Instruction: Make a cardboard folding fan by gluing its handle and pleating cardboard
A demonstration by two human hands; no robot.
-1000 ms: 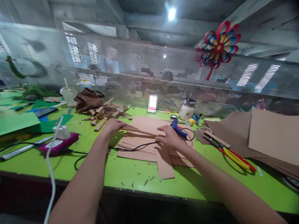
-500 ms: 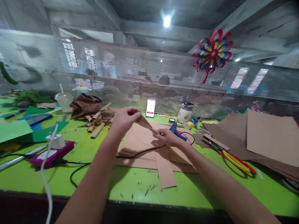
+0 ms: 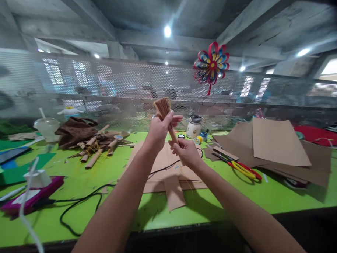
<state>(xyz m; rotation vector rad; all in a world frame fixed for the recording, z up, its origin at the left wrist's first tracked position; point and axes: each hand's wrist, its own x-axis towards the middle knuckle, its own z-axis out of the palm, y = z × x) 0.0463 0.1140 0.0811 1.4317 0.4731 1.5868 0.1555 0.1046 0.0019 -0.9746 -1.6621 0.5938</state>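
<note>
Pleated brown bundle (image 3: 163,105) held up above the desk (image 3: 265,198), tilted, its top flared like a small fan. Your left hand (image 3: 158,129) has its fingers closed around the middle, thumb lying along the folds; your right hand (image 3: 187,153) pinches the narrow lower end between thumb and fingers. Below both hands: brown paper sheets (image 3: 159,183), flat on the desk, a short paper strip (image 3: 175,196) jutting toward you over their near edge. Black cord (image 3: 165,167) runs across the sheets. To your left, rolled paper tubes (image 3: 93,159) with yellow threads, beside a crumpled brown bag (image 3: 73,133); nearer you, a purple power strip (image 3: 50,187) with a white plug (image 3: 39,179) on it. Beyond your right hand, a lidded bottle (image 3: 194,128) and yellow spool (image 3: 197,140). Farther right, red-and-yellow handles (image 3: 245,171) lie near a loose brown stack (image 3: 280,143).
</note>
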